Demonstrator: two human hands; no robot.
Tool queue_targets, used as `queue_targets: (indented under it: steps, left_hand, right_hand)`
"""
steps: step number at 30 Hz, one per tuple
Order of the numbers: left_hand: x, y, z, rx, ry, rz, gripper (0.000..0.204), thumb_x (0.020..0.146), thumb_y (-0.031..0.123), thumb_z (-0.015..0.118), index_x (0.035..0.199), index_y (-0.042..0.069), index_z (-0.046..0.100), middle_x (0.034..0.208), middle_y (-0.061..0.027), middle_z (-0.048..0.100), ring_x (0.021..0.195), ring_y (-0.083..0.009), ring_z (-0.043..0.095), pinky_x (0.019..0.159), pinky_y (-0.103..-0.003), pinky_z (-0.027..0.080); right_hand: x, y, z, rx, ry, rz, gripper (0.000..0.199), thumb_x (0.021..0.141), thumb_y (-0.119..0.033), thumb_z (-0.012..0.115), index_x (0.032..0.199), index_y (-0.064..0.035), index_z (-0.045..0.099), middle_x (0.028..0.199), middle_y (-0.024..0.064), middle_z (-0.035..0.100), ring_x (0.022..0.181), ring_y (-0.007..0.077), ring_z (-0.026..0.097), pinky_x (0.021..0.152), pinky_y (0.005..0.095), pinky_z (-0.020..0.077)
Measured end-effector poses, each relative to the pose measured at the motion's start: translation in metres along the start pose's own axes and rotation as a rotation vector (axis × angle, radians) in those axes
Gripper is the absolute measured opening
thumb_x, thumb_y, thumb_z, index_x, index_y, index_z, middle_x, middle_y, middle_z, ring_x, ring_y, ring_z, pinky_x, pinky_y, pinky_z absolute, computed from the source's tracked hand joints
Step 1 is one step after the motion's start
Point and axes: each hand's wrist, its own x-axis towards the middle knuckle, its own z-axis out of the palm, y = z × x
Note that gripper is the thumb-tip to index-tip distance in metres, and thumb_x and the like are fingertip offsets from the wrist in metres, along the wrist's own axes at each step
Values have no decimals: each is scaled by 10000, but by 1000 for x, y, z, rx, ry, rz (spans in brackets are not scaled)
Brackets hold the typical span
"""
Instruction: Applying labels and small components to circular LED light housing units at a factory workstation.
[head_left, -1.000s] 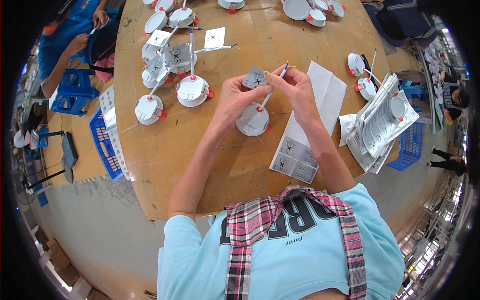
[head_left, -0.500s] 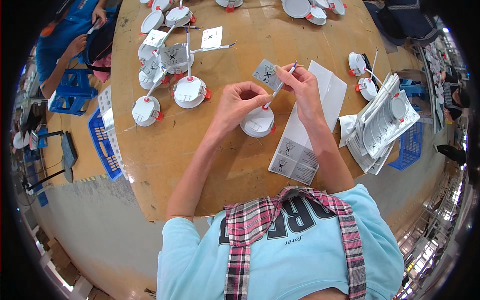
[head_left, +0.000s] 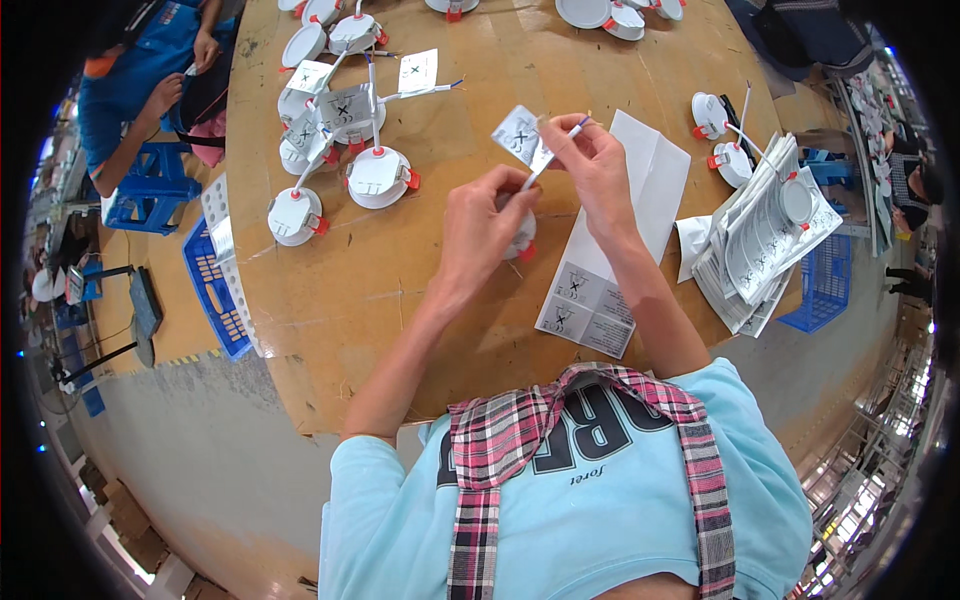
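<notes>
A round white downlight (head_left: 521,240) with red clips lies on the table, mostly hidden by my left hand (head_left: 485,222). Its short white cable (head_left: 534,176) rises toward the upper right. My left hand is closed on the lower part of this cable. Near the cable's free end, my right hand (head_left: 590,165) pinches a silver-grey printed label (head_left: 516,134) against it between thumb and fingers. The label sticks out to the left like a flag. Beneath my right forearm rests a partly peeled sheet of labels (head_left: 588,305), its upper part bare white backing.
Several downlights (head_left: 378,178), some with flag labels, stand at the left and far side. At the right are a thick stack of label sheets (head_left: 745,250) with a downlight (head_left: 797,202) on it. Blue crates (head_left: 212,290) flank the table. A person in blue (head_left: 140,90) works at far left.
My left hand has turned and shifted over the downlight, covering more of it. The label has swung and tilted as my right hand moved slightly left and up.
</notes>
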Motion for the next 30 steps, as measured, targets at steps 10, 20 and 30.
queue_targets:
  steps: [10, 20, 30]
  left_hand:
    - [-21, 12, -40, -1033, -455, -202, 217, 967, 196, 503, 963, -1, 594, 740, -76, 652, 802, -213, 672, 721, -314, 539]
    - [-20, 9, -29, -1152, -618, -209, 193, 968, 184, 483, 937, 21, 581, 704, -71, 625, 740, -209, 643, 938, -417, 449]
    - [-16, 3, -27, -1102, -568, -277, 183, 949, 217, 526, 899, 47, 567, 638, -33, 569, 706, -180, 621, 875, -389, 498]
  right_hand:
    - [-5, -58, -25, -235, -370, -233, 358, 935, -292, 555, 1127, 2, 624, 1077, 68, 629, 1008, 131, 566, 890, 267, 428]
    - [12, -78, -34, -371, -786, 92, 310, 828, -212, 650, 1035, 19, 670, 844, 17, 666, 774, 78, 584, 690, 213, 445]
    - [12, -77, -26, -549, -755, 196, 305, 776, -199, 661, 974, 29, 707, 779, 33, 658, 755, 69, 569, 707, 229, 430]
